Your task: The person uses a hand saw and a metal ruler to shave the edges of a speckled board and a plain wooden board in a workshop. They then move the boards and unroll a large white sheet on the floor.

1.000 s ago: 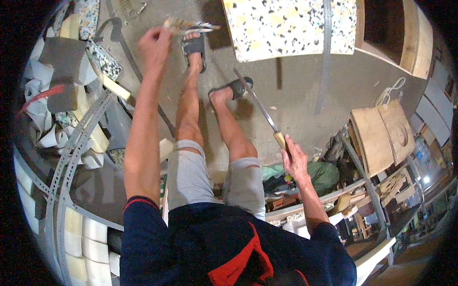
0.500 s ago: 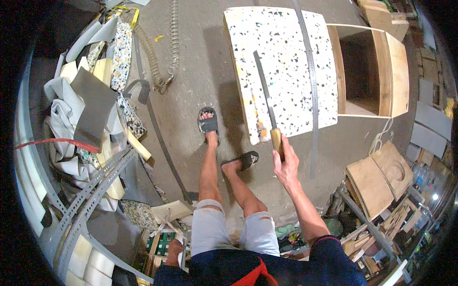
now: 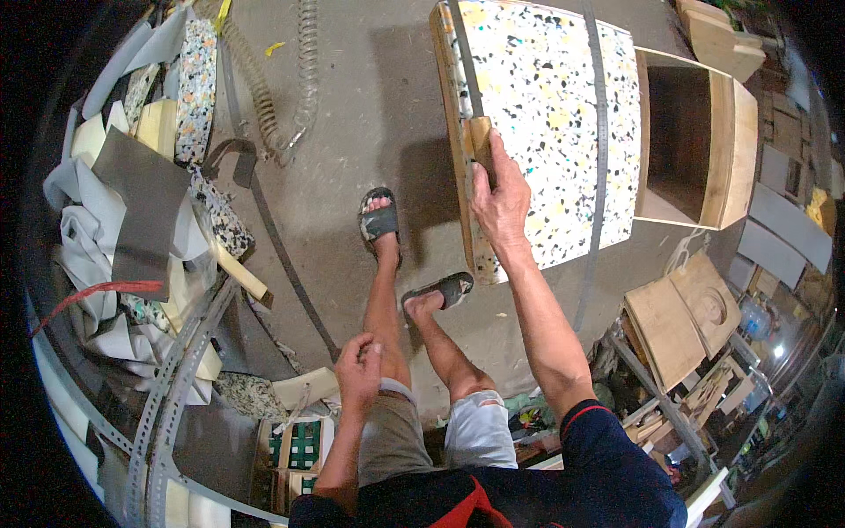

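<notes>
My right hand [image 3: 498, 201] grips the wooden handle of a long knife [image 3: 480, 141]. Its thin blade [image 3: 464, 62] runs away from me along the left edge of a speckled foam slab [image 3: 546, 114] lying on the floor. My left hand [image 3: 359, 370] rests on my left thigh at the hem of my shorts, fingers curled, with nothing visible in it. My feet in sandals [image 3: 380, 220] stand just left of the slab's near corner.
An open wooden box [image 3: 695, 141] adjoins the slab on the right, and a dark strap [image 3: 598, 132] crosses the foam. Foam scraps, grey sheets and perforated metal strips [image 3: 167, 387] pile up on the left. Wooden boards [image 3: 682, 317] lean at the right.
My right hand has carried the knife from over the slab's middle to its left edge. My left hand has come to rest on my thigh.
</notes>
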